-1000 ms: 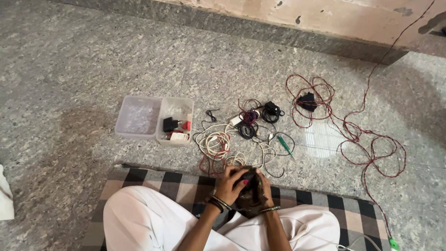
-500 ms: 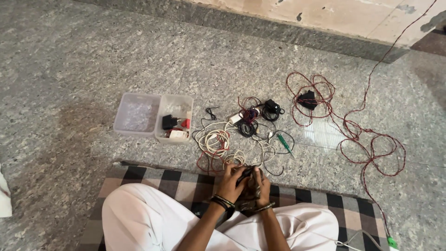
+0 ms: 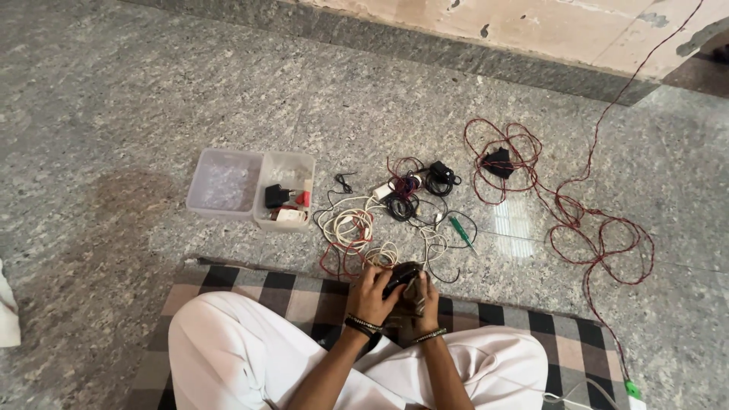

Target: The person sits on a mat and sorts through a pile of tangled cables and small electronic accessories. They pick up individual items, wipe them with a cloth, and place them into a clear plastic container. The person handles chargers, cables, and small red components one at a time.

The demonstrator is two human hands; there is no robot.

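I see both hands closed on one small dark object (image 3: 402, 278), held over the checked mat (image 3: 250, 285). The left hand (image 3: 373, 294) wraps its left side, and the right hand (image 3: 425, 298) grips the right side. What the object is I cannot tell; the fingers cover most of it. Just beyond the object lies a tangle of white cable (image 3: 351, 228), with a green screwdriver (image 3: 460, 231) to its right. Left of the cable stand two clear plastic boxes (image 3: 250, 188). A long red wire (image 3: 585, 228) loops well to the right, its end cut off at the frame edge.
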